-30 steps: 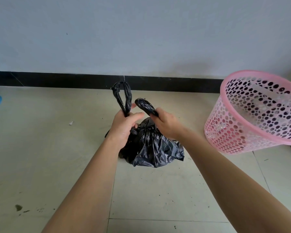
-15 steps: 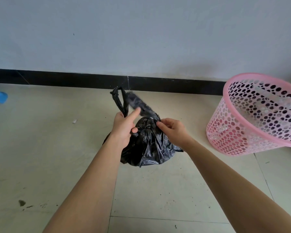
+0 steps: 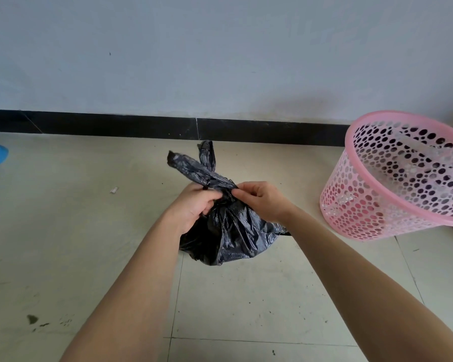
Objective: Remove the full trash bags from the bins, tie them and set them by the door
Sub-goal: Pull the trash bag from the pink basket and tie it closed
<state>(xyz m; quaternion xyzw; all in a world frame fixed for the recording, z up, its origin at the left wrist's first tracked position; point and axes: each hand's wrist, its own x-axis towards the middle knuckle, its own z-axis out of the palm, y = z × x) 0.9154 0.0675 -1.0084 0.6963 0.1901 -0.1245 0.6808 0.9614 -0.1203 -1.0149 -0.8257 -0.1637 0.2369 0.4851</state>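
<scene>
Both grips [image 3: 194, 207] [image 3: 262, 202] tight around trash bag [image 3: 236, 239]

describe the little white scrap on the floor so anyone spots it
From the black baseboard, look down onto the pale floor tiles. Left of the black trash bag lies the white scrap, alone. It is the only light fleck; other specks are dark.

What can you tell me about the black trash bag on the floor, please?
The black trash bag is thin, crinkled, glossy plastic, bulging and apparently resting on the tiled floor. Its neck is gathered; two twisted ends stick up above it. The left hand grips the neck and the right hand pinches it from the other side. It stands apart from the pink basket on its right.
</scene>
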